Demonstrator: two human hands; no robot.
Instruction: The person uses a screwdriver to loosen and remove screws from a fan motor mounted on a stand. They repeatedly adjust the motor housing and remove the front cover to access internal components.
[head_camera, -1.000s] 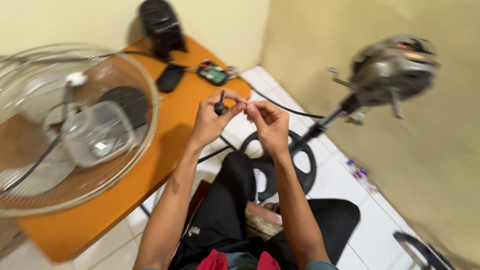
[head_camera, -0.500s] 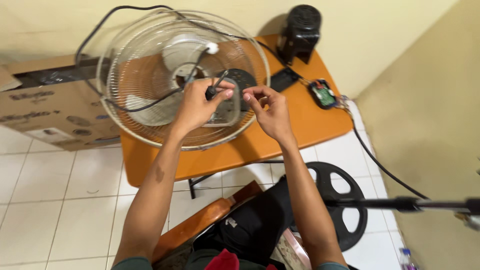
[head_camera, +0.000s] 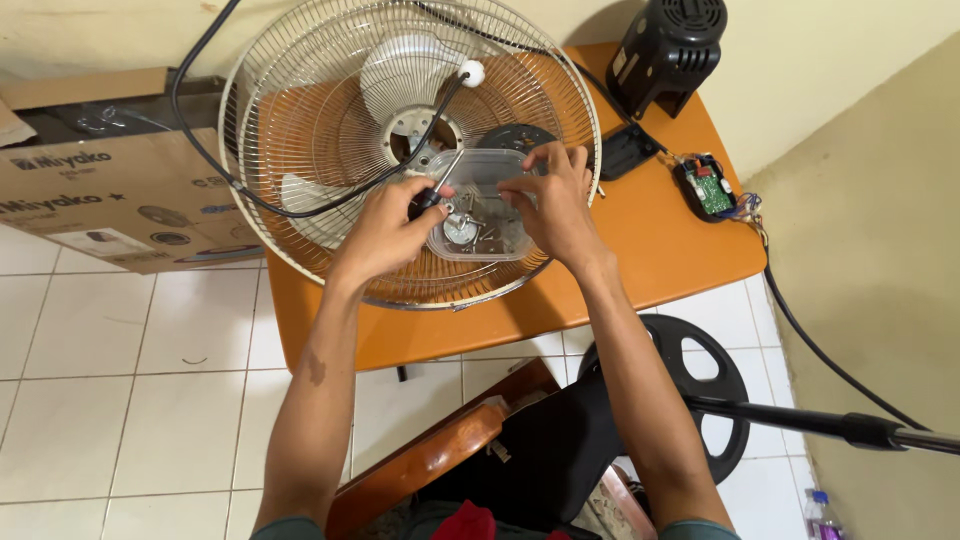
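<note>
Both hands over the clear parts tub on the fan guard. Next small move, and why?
Probably dip the right hand into the clear plastic tub and pick one small metal part. Its fingertips already sit at the tub's rim, loose hardware lies inside, and the left hand holds a black-handled screwdriver beside it. The tub rests on the wire fan guard, so go lightly.

A clear tub sits under the fingers of both hands, resting on a fan guard lying on the desk. Right of them lies a circuit board; beyond it, a motor housing.
</note>
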